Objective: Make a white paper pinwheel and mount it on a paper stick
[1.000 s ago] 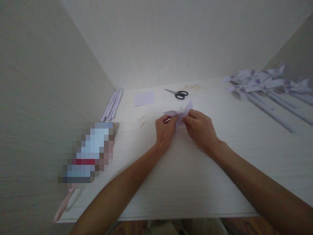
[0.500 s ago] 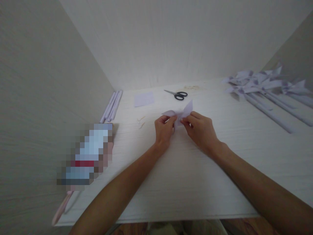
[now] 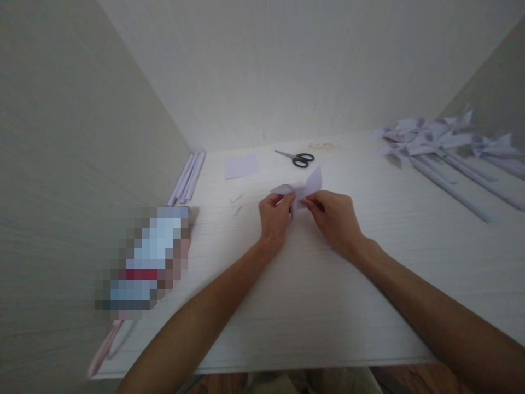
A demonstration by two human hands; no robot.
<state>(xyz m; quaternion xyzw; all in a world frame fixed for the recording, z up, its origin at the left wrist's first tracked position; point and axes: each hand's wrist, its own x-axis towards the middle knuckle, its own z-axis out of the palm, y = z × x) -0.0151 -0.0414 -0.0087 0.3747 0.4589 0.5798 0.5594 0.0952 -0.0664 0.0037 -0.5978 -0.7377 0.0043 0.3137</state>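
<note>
A pale lilac paper pinwheel [image 3: 314, 180] with curled blades is held between my two hands, above the middle of the table. My left hand [image 3: 275, 214] is closed on its left side, thumb and fingers pinching near the centre. From the right, my right hand [image 3: 334, 219] has thumb and forefinger pinched at the pinwheel's centre. Whether a small piece sits between those fingertips is too small to tell. Beyond my hands lie scissors [image 3: 301, 160] with black handles, and a flat square of lilac paper [image 3: 241, 166].
Rolled paper sticks [image 3: 187, 178] lie at the left wall. Several finished pinwheels on sticks [image 3: 435, 143] are piled at the right. Small thin scraps [image 3: 237, 204] lie left of my hands. A blurred-out object [image 3: 153, 257] rests at the table's left edge. Walls enclose the back and sides.
My right hand has turned slightly and its fingertips have shifted a little at the pinwheel's centre. The right upper blade has curled slightly. My left hand is nearly still.
</note>
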